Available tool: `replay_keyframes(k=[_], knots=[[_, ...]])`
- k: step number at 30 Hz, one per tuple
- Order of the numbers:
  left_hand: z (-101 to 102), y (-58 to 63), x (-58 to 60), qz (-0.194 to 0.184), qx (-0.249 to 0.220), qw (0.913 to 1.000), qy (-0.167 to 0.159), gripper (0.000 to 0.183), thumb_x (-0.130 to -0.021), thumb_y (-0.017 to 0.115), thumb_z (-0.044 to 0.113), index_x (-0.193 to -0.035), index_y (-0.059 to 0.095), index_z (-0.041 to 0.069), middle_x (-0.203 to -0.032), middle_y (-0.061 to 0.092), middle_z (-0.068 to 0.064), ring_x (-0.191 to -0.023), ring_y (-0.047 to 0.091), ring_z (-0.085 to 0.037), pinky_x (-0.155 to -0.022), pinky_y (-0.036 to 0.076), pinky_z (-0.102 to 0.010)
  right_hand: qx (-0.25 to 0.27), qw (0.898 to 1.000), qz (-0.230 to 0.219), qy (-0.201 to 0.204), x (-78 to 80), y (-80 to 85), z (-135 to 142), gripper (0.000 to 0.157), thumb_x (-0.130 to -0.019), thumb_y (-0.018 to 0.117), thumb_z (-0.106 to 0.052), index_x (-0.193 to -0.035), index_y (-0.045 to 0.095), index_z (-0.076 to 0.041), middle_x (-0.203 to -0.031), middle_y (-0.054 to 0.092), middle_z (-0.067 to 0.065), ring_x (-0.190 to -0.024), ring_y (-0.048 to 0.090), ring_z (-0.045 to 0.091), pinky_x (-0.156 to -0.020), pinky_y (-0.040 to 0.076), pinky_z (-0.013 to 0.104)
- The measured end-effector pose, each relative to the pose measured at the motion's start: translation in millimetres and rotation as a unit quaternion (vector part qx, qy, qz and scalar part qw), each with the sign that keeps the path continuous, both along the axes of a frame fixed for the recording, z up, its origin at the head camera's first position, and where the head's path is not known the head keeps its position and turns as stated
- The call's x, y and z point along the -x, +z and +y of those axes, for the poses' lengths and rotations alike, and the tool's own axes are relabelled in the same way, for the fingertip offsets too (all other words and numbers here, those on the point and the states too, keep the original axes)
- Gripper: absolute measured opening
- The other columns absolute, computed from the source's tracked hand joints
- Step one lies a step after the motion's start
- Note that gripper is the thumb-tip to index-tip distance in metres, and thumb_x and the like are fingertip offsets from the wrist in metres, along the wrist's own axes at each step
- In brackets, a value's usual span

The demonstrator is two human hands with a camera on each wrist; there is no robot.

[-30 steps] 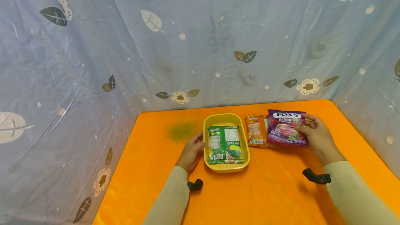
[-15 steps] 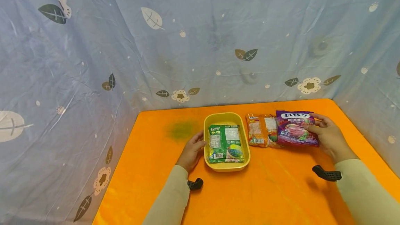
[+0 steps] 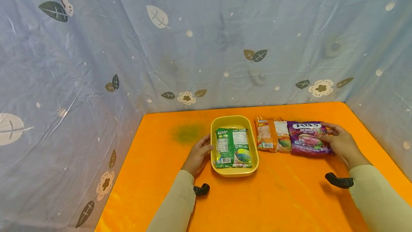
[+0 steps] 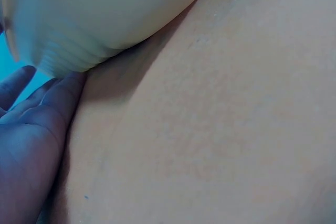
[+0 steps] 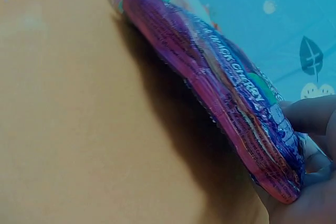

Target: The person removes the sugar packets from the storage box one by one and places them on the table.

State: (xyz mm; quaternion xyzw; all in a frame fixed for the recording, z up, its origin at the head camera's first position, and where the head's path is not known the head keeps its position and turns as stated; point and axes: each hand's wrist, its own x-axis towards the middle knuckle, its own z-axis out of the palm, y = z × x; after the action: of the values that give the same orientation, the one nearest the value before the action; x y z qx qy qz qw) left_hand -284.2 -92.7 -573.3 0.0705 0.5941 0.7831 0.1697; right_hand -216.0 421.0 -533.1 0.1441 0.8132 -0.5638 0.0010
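Note:
My right hand (image 3: 344, 144) pinches the right edge of a purple Fox's Berries candy bag (image 3: 307, 137), thumb on its front. In the right wrist view the bag's lower edge (image 5: 210, 98) sits above its shadow on the table. Left of it lies an orange candy bag (image 3: 273, 135), back side up, right at the purple bag's edge. A green candy bag (image 3: 233, 148) lies flat inside a yellow plastic tray (image 3: 234, 173). My left hand (image 3: 197, 156) rests against the tray's left side, its fingers nearly straight at the wall (image 4: 100, 35).
Orange cloth covers the table (image 3: 257, 203). Pale blue curtains (image 3: 206, 46) printed with leaves and flowers rise at the back and both sides. A black wrist strap piece (image 3: 339, 180) juts from the right sleeve, another (image 3: 201, 189) from the left.
My right hand has moved the purple candy bag rightward, then lowered it toward the table, uncovering the orange bag beside it. The left hand stays at the tray.

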Motion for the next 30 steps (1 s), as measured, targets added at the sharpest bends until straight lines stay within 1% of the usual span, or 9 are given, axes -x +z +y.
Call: replay_keyframes(k=[6, 9, 12, 15, 17, 19, 22, 25, 30], knots=[[0.1, 0.1, -0.1, -0.001, -0.001, 1.0, 0.0, 0.065, -0.107, 0.063, 0.006, -0.168, 0.039, 0.003, -0.167, 0.043, -0.018, -0.141, 0.055, -0.035, -0.11, 0.052, -0.043, -0.062, 0.998, -0.002, -0.001, 1.5, -2.5, -1.5, 0.074, -0.112, 0.063, -0.029, -0.167, 0.028, 0.006, -0.146, 0.041, 0.036, -0.094, 0.06, 0.018, -0.072, 0.059, 0.023], [0.1, -0.4, 0.5, -0.001, -0.003, 1.0, 0.001, 0.065, -0.107, 0.063, 0.006, -0.168, 0.04, 0.004, -0.167, 0.043, -0.018, -0.14, 0.055, -0.035, -0.11, 0.052, -0.043, -0.085, 0.996, 0.001, -0.006, 2.2, -2.3, -4.0, 0.071, -0.113, 0.062, -0.025, -0.166, 0.028, 0.008, -0.143, 0.042, 0.038, -0.101, 0.06, 0.031, -0.069, 0.059, 0.022], [0.3, 0.3, 0.2, -0.001, -0.004, 1.0, 0.001, 0.064, -0.107, 0.063, 0.006, -0.168, 0.04, 0.004, -0.167, 0.044, -0.017, -0.14, 0.055, -0.035, -0.109, 0.053, -0.043, -0.116, 0.993, 0.002, -0.007, 3.2, -1.9, -5.9, 0.068, -0.113, 0.062, -0.02, -0.165, 0.03, 0.009, -0.14, 0.042, 0.039, -0.111, 0.054, 0.047, -0.065, 0.055, 0.018], [0.7, 1.5, -0.5, -0.001, -0.003, 1.0, 0.002, 0.064, -0.107, 0.063, 0.006, -0.168, 0.04, 0.004, -0.167, 0.044, -0.017, -0.141, 0.055, -0.035, -0.11, 0.052, -0.043, -0.144, 0.99, 0.001, -0.006, 4.3, -1.0, -7.5, 0.066, -0.113, 0.062, -0.018, -0.164, 0.031, 0.01, -0.139, 0.041, 0.039, -0.117, 0.05, 0.055, -0.065, 0.052, 0.018], [0.9, 2.0, -1.0, -0.001, -0.005, 1.0, 0.002, 0.064, -0.108, 0.063, 0.005, -0.168, 0.04, 0.004, -0.168, 0.043, -0.017, -0.142, 0.054, -0.035, -0.11, 0.052, -0.043, -0.156, 0.988, 0.0, -0.007, 5.0, -1.0, -8.2, 0.065, -0.112, 0.062, -0.017, -0.163, 0.032, 0.011, -0.139, 0.041, 0.04, -0.118, 0.048, 0.057, -0.072, 0.057, 0.026], [0.9, 1.7, -0.9, 0.0, -0.006, 1.0, 0.002, 0.064, -0.108, 0.062, 0.005, -0.168, 0.04, 0.004, -0.168, 0.043, -0.017, -0.143, 0.054, -0.035, -0.11, 0.052, -0.043, -0.164, 0.986, -0.004, -0.007, 5.0, -1.4, -8.8, 0.067, -0.113, 0.062, -0.02, -0.163, 0.031, 0.011, -0.142, 0.04, 0.042, -0.12, 0.047, 0.059, -0.083, 0.062, 0.043], [0.6, 0.7, -0.6, 0.0, -0.009, 1.0, 0.002, 0.064, -0.108, 0.062, 0.004, -0.168, 0.04, 0.003, -0.168, 0.042, -0.018, -0.142, 0.053, -0.035, -0.11, 0.052, -0.042, -0.168, 0.986, -0.012, -0.01, 3.7, -2.9, -8.5, 0.069, -0.113, 0.061, -0.025, -0.163, 0.03, 0.012, -0.147, 0.039, 0.044, -0.125, 0.045, 0.061, -0.1, 0.053, 0.067], [0.5, 0.2, -0.6, 0.0, -0.011, 0.9999, 0.0, 0.064, -0.108, 0.062, 0.004, -0.168, 0.039, 0.002, -0.168, 0.041, -0.019, -0.143, 0.053, -0.035, -0.111, 0.051, -0.042, -0.159, 0.987, -0.017, -0.016, 0.7, -3.4, -7.9, 0.073, -0.113, 0.062, -0.029, -0.163, 0.028, 0.013, -0.15, 0.037, 0.046, -0.129, 0.043, 0.063, -0.105, 0.046, 0.072], [0.6, 0.6, -1.4, 0.0, -0.013, 0.9999, -0.002, 0.064, -0.108, 0.061, 0.004, -0.168, 0.039, 0.002, -0.169, 0.041, -0.019, -0.144, 0.052, -0.035, -0.111, 0.051, -0.043, -0.154, 0.988, -0.018, -0.02, -2.9, -2.8, -4.9, 0.075, -0.112, 0.063, -0.03, -0.163, 0.028, 0.013, -0.151, 0.037, 0.046, -0.132, 0.042, 0.064, -0.106, 0.045, 0.073]])
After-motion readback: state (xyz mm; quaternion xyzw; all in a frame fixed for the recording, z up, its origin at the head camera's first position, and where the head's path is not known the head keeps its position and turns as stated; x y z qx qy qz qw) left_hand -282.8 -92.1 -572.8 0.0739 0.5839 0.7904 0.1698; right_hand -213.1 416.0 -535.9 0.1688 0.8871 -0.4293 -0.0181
